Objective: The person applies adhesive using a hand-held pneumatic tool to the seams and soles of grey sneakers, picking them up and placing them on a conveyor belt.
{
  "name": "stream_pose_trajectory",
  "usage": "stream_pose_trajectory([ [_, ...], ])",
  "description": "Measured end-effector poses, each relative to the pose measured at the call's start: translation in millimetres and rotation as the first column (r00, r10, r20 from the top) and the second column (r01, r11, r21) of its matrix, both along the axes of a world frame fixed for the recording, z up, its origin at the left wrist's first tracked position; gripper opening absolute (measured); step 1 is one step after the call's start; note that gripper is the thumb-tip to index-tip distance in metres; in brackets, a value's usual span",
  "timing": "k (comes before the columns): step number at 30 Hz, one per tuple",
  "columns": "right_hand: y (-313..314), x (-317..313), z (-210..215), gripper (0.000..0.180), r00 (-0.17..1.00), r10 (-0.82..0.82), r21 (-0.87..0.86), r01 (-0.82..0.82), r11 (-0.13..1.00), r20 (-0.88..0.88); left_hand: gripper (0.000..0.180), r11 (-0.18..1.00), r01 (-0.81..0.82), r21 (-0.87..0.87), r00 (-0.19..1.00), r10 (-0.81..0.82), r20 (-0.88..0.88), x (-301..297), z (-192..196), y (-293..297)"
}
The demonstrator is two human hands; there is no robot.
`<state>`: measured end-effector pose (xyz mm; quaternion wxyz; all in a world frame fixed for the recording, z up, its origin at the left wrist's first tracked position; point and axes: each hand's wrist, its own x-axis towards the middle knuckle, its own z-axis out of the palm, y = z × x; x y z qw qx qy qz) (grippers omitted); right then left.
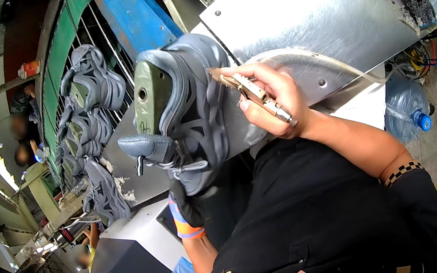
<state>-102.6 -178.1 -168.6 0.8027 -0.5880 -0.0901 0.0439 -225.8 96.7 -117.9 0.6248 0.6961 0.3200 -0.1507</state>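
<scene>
While the grey shoe point(191, 112) sits on its green form point(150, 99), work on it looks mid-way.
Shoe: centre of view, heel toward 12 o'clock, laces hanging at 6 o'clock.
Left hand point(187, 209): dark glove, fingers closed on the shoe's lower end from 6 o'clock.
Right hand point(276, 100): fingers closed round a metal nozzle tool point(252, 92), tip touching the shoe's edge at 3 o'clock.
Done or left: I judge part of the edge treated; how much, I cannot tell.
Edges: steel panel point(313, 8) close behind at 1 o'clock, its hose point(335, 66) trailing.
Room: rack of shoes point(86, 101) at 9 o'clock; open space toward 5 o'clock.
</scene>
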Motion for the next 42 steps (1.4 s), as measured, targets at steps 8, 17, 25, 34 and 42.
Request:
stream_pose_trajectory([
  [8,-1,3,0,0.043,0.997,0.036,0.046,-0.033,0.998,-0.068,0.064,0.941,-0.009,-0.339,0.999,-0.006,-0.042,-1,6,-50],
  [17,0,-6,-4,0.043,1.000,-0.001,0.035,0.001,0.999,-0.003,0.061,0.872,0.009,-0.489,0.999,-0.023,-0.023,6,1,-61],
  [25,-5,-19,-5,0.045,0.995,0.068,0.097,-0.061,0.993,-0.074,0.065,0.781,-0.059,-0.621,0.996,0.008,-0.084,7,-10,-67],
  [34,-21,-26,-3,0.045,0.995,0.051,0.015,-0.050,0.999,-0.090,0.075,0.700,-0.047,-0.712,0.996,-0.026,-0.091,19,-13,-90],
  [42,-48,-44,-2,0.045,0.991,0.102,0.046,-0.098,0.994,-0.090,0.092,0.723,-0.055,-0.688,0.980,-0.092,-0.175,25,-18,-105],
])
